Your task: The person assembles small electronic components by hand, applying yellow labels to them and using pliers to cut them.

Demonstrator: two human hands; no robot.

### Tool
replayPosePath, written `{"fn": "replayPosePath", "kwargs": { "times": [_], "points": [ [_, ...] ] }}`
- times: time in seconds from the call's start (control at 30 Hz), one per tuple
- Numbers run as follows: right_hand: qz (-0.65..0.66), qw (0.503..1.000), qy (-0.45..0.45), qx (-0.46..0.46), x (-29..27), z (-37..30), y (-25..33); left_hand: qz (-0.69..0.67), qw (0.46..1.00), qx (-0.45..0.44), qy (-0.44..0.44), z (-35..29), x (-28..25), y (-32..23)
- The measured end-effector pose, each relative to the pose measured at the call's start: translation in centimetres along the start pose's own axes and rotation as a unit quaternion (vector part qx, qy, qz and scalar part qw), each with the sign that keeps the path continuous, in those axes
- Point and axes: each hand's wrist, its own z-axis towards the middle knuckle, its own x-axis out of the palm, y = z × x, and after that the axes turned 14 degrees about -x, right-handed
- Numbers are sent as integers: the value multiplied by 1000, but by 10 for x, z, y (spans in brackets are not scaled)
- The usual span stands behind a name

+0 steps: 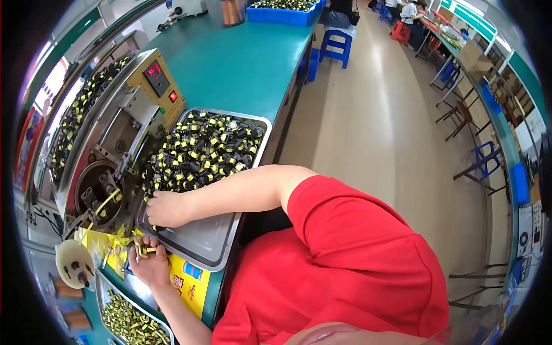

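Note:
My left hand, palm up at the near edge of the bench, has its fingers closed around small yellow-taped parts. Above it, my right hand is bent down over a metal tray, at the lower edge of a heap of small black parts with yellow tape. Its fingertips are curled under, so what they grip is hidden. Directly left of both hands stands a taping machine, with a strip of yellow tape at its round opening.
A pale tape reel sticks out beside the left hand. Below, another tray holds many yellow-taped pieces. Yellow printed packaging lies under my left forearm. A blue bin and a copper wire spool stand farther along the green bench.

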Motion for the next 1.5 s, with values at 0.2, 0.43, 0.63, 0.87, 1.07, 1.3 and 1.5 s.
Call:
{"fn": "replayPosePath", "kwargs": {
  "times": [0.2,0.43,0.63,0.87,1.07,1.3,1.5],
  "points": [
    [79,996,21,-43,-26,-33,38,-21,999,-26,9,11,-2,-17],
    [134,983,125,-26,-32,-32,36,-119,991,-25,49,64,45,-33],
    [188,977,91,-44,-28,-27,36,-39,988,-91,121,23,27,-20],
    [291,917,-243,124,-60,2,4,-35,998,-41,-38,10,-4,-2],
    [197,921,-283,181,-51,44,3,-12,997,-60,48,4,-10,-1],
    [148,895,-340,248,-30,65,0,-24,998,-57,12,4,-7,-1],
    [154,875,-375,265,-17,69,-2,-13,998,-55,5,7,-5,-2]
  ]
}}
